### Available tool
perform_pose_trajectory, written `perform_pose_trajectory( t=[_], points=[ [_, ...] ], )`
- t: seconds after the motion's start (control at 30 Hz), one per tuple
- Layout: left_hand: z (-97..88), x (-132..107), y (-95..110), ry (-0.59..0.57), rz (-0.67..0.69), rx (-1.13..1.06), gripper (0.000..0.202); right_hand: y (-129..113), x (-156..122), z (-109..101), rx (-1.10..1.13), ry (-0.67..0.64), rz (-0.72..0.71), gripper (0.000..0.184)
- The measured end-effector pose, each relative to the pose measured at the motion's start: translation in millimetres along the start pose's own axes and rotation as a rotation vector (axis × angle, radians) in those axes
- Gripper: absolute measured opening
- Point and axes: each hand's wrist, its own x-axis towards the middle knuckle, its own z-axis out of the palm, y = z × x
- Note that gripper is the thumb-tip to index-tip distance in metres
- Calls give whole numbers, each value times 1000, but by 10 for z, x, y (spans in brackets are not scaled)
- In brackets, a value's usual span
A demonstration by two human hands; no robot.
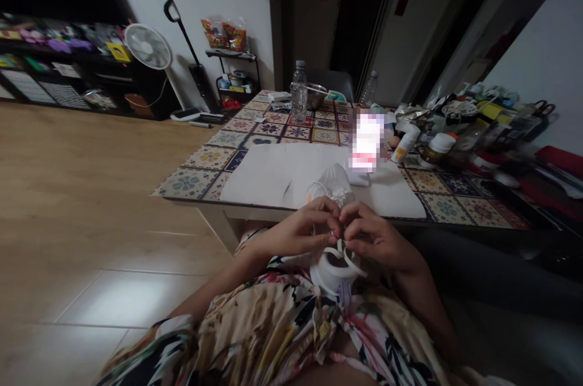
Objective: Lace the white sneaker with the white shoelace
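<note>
My left hand (303, 228) and my right hand (376, 235) meet over my lap, fingertips pinched together on white laces (342, 252) of a small white shoe (328, 274) that rests on my flower-print clothing. The lace ends curl out below my fingers. A second white shoe (334, 184) lies just beyond my hands on a white sheet (273, 176) at the table's near edge.
A low table with a patterned tile cloth (209, 158) carries two water bottles (299, 91), a metal bowl, and many jars and bottles (437, 146) on the right. A standing fan (148, 46), a stick vacuum and dark shelves line the far wall. Wooden floor lies to the left.
</note>
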Motion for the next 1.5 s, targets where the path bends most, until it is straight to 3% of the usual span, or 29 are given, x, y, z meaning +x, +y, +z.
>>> perform_pose_trajectory(
  t=[0.1,0.2,0.37,0.47,0.57,0.67,0.73,0.8,0.9,1.13,1.27,1.37,1.5],
  points=[
    [-16,-25,-16,-12,14,-81,30,57,-36,9,114,48,8,32],
    [-38,-82,-51,68,15,-302,36,88,-71,13,250,213,-13,49],
    [-137,-180,-31,495,161,-619,58,35,-140,-159,405,494,-241,47],
    [-185,-224,52,656,232,-660,59,-3,-189,-259,339,627,-190,37],
    [-152,-246,159,547,191,-628,45,-42,-188,-196,325,702,-116,24],
    [-50,-204,237,333,-47,-487,22,-105,-141,2,254,762,-77,13],
    [27,-139,256,274,-214,-444,29,-156,-106,124,59,682,-46,8],
    [89,-70,254,274,-277,-452,35,-198,-75,193,-137,494,-84,6],
    [143,-6,253,297,-275,-395,21,-230,-35,204,-261,313,-187,8],
    [209,-28,310,315,-132,-279,3,-253,-21,225,-308,321,-189,8],
    [251,-60,314,225,-115,-313,2,-220,-63,307,-100,483,-95,16],
    [264,-75,313,244,-80,-303,1,-210,-78,331,-53,630,-17,10],
    [241,-81,304,372,29,-157,13,-279,-45,264,-252,433,-95,15]
  ],
)
